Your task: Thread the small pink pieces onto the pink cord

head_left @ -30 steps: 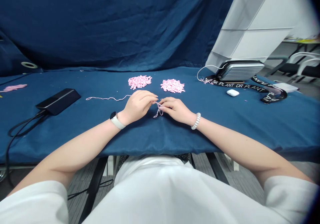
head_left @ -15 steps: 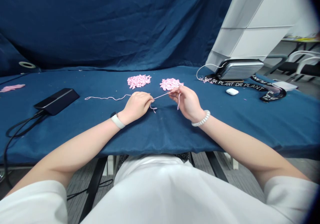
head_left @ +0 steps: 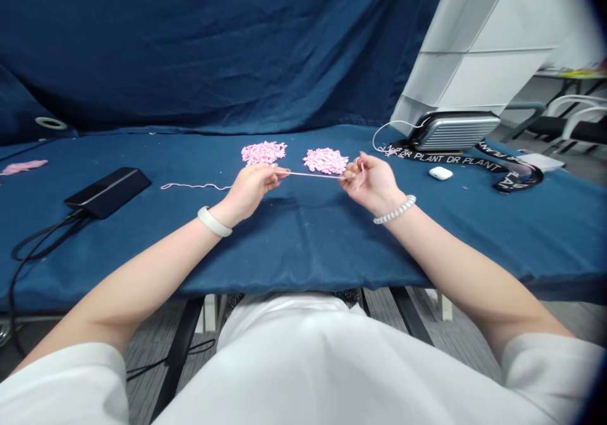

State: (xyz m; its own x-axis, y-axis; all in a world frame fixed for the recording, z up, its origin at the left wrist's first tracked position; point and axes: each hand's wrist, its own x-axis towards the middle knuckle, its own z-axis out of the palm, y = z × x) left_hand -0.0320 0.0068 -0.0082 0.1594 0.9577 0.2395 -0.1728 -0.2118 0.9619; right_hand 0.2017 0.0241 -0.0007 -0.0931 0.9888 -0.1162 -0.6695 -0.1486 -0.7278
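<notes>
My left hand (head_left: 249, 191) and my right hand (head_left: 372, 184) pinch a pink yarn (head_left: 308, 174) between their fingertips and pull it taut in a nearly level line. A short loop or end of it hangs by my right fingers. A thin tail of the yarn (head_left: 194, 186) lies on the blue cloth left of my left hand. Just beyond the stretched length are a pile of pink knotted yarn pieces (head_left: 263, 153) and a second pile (head_left: 325, 160), close behind the gap between my hands.
A black power bank (head_left: 107, 188) with a cable lies at left on the blue-covered table (head_left: 303, 248). At the back right are a silver case (head_left: 453, 132), a black DR PLANT lanyard (head_left: 441, 160) and a white earbud case (head_left: 440, 172). A pink scrap (head_left: 23, 167) lies far left.
My hands have drawn apart, the right moving right and the left lifting from the cloth. The yarn between them now runs straight and taut, and the loose loop near the table is gone.
</notes>
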